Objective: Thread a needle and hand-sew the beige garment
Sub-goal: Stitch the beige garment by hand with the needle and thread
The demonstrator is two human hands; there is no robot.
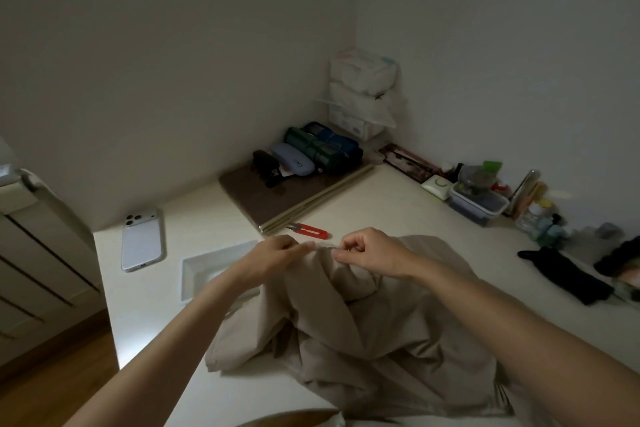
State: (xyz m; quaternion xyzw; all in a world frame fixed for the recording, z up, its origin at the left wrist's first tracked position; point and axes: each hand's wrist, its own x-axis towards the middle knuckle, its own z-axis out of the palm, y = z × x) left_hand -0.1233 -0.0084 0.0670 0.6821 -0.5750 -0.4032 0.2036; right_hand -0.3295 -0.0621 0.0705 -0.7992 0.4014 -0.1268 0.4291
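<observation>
Evidently stitching is in hand: the beige cloth garment [349, 329] lies heaped on the near white worktop [398, 204]. The left hand [273, 256] pinches its raised far edge in a tight grip. The right hand [367, 253], fingers curled, pinches the same edge; any needle is too small to tell. Keeping that fold taut between the hands should steady short, even stitches.

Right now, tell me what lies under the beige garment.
The crumpled beige fabric garment rests on the cream tabletop, visible around it; anything beneath its folds is covered, unseen.
</observation>
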